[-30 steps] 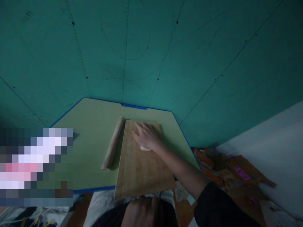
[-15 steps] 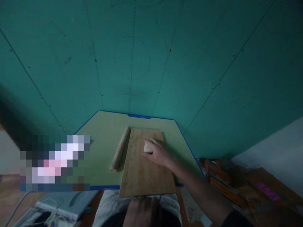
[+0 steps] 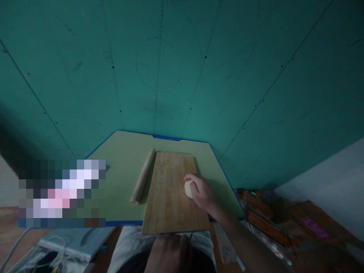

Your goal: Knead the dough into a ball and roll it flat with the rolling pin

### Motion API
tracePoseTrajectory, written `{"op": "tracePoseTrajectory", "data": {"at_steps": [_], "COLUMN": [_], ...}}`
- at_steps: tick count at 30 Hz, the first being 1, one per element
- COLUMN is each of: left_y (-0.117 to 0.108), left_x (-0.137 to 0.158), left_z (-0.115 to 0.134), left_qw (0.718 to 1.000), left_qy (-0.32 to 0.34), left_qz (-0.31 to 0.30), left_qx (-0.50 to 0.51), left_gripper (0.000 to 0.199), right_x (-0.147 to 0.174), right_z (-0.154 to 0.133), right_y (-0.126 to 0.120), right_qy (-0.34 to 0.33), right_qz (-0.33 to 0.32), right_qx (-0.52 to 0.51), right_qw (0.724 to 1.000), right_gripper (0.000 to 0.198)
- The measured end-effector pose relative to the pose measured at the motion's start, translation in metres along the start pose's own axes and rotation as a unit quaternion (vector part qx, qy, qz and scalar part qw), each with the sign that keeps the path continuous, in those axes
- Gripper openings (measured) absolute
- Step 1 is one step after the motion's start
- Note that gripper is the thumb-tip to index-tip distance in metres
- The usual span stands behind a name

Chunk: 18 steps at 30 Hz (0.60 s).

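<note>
My right hand (image 3: 200, 191) is closed around a pale, rounded lump of dough (image 3: 188, 189) over the right side of a wooden cutting board (image 3: 167, 201). The palm and fingers hide part of the dough. My left hand (image 3: 169, 254) rests in my lap below the board's near edge, fingers curled. A thin dark tip (image 3: 190, 236) shows beside its thumb; what the hand holds is hidden. Along the board's left side lies a wooden rolling pin (image 3: 143, 176), touched by neither hand.
The board lies on a pale green table (image 3: 122, 151) with a blue rim, its near end over the table's front edge. A green wall (image 3: 182, 76) rises behind. A pixelated patch covers the table's left. Cardboard boxes (image 3: 309, 216) are at right; a grey case (image 3: 71, 242) is lower left.
My right hand has moved right and slightly nearer with the dough, and its fingers have curled more around it. My left hand stays in my lap. The view has shifted slightly.
</note>
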State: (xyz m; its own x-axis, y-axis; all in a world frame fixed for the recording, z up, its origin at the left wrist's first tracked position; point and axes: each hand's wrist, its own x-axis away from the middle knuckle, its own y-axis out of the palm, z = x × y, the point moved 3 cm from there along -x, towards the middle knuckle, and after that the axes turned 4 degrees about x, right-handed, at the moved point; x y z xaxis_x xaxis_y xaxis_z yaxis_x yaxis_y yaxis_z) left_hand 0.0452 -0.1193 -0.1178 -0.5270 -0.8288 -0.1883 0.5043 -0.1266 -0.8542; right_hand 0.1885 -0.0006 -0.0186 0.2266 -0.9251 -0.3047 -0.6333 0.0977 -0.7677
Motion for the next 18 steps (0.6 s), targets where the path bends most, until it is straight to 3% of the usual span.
{"op": "tracePoseTrajectory", "data": {"at_steps": [3, 8, 14, 18], "left_y": [0.001, 0.004, 0.009, 0.006], "left_x": [0.0, 0.002, 0.006, 0.003], "left_z": [0.001, 0.001, 0.0, 0.001], "left_qw": [1.0, 1.0, 0.999, 0.999], "left_qy": [0.002, -0.006, -0.001, 0.015], "left_qz": [-0.004, -0.015, -0.037, -0.042], "left_qx": [0.009, 0.022, 0.036, 0.028], "left_gripper": [0.018, 0.014, 0.012, 0.014], "right_x": [-0.001, -0.024, -0.085, -0.127], "right_z": [-0.012, -0.02, 0.002, 0.02], "right_y": [0.004, 0.027, 0.048, 0.058], "right_qy": [0.033, 0.014, 0.074, 0.144], "right_qz": [-0.041, -0.071, -0.092, -0.066], "right_qx": [0.108, 0.212, 0.229, 0.129], "right_qw": [0.993, 0.975, 0.966, 0.979], "right_gripper": [0.039, 0.057, 0.068, 0.058]}}
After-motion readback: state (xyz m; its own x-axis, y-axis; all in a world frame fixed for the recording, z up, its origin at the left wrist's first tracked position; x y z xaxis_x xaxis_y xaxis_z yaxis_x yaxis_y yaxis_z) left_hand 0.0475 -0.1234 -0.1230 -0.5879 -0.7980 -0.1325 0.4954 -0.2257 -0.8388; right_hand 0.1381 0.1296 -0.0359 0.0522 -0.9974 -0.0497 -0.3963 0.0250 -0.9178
